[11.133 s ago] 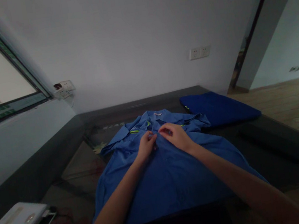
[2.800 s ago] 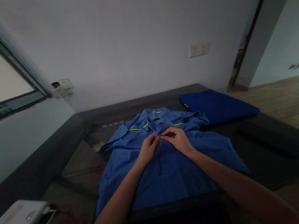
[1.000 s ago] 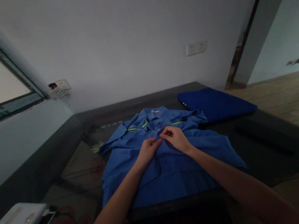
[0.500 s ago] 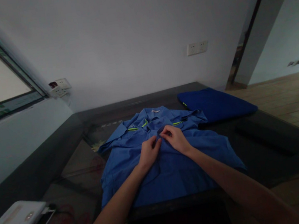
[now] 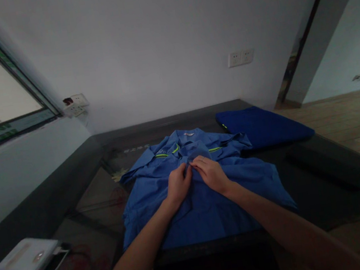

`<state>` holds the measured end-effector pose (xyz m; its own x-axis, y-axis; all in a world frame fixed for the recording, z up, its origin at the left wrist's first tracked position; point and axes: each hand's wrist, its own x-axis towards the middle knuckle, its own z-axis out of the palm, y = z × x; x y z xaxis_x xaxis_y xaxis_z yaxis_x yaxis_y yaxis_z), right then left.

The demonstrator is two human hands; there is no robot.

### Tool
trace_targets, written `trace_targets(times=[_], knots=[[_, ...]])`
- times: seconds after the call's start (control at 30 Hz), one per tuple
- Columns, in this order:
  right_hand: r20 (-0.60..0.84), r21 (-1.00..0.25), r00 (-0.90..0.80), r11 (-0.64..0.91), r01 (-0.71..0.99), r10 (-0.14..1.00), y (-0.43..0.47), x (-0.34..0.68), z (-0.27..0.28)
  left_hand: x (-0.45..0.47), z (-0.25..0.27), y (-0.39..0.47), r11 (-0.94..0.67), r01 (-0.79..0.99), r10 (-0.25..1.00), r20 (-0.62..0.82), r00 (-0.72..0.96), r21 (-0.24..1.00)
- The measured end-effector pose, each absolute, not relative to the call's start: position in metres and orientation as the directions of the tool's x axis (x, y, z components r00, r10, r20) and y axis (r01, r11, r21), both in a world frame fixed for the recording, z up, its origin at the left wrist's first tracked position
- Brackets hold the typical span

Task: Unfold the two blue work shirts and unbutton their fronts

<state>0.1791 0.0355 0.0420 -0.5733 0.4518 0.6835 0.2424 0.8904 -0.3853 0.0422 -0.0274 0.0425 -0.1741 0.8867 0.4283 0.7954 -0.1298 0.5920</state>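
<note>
Beneath the left hand (image 5: 178, 184) and right hand (image 5: 210, 173), the shirt (image 5: 209, 221) lies already spread, front up, on the table (image 5: 310, 192). Both pinch its front, close together; beyond them the collar (image 5: 182, 136) lies open, and whether the front below is fastened cannot be told.

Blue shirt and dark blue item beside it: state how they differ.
The shirt is lighter blue; the dark blue item is deeper. The shirt lies rumpled, sleeves spread; the dark blue item lies flat and compact. The left hand and right hand touch the shirt, not the dark blue item. Both rest on the table.
</note>
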Motion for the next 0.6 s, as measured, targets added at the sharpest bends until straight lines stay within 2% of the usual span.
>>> trace_targets(times=[0.23, 0.4, 0.6], knots=[[0.614, -0.425, -0.622, 0.868, 0.258, 0.486, 0.034, 0.176, 0.035, 0.036, 0.034, -0.022, -0.115, 0.815, 0.888, 0.426, -0.172, 0.568], [0.577, -0.48, -0.646, 0.848, 0.227, 0.5, 0.036, 0.173, 0.032, 0.031, 0.029, -0.021, -0.092, 0.859, 0.885, 0.437, -0.162, 0.504], [0.563, -0.493, -0.675, 0.849, 0.188, 0.476, 0.043, 0.173, 0.031, 0.031, 0.035, -0.022, -0.176, 0.886, 0.894, 0.446, -0.038, 0.429]])
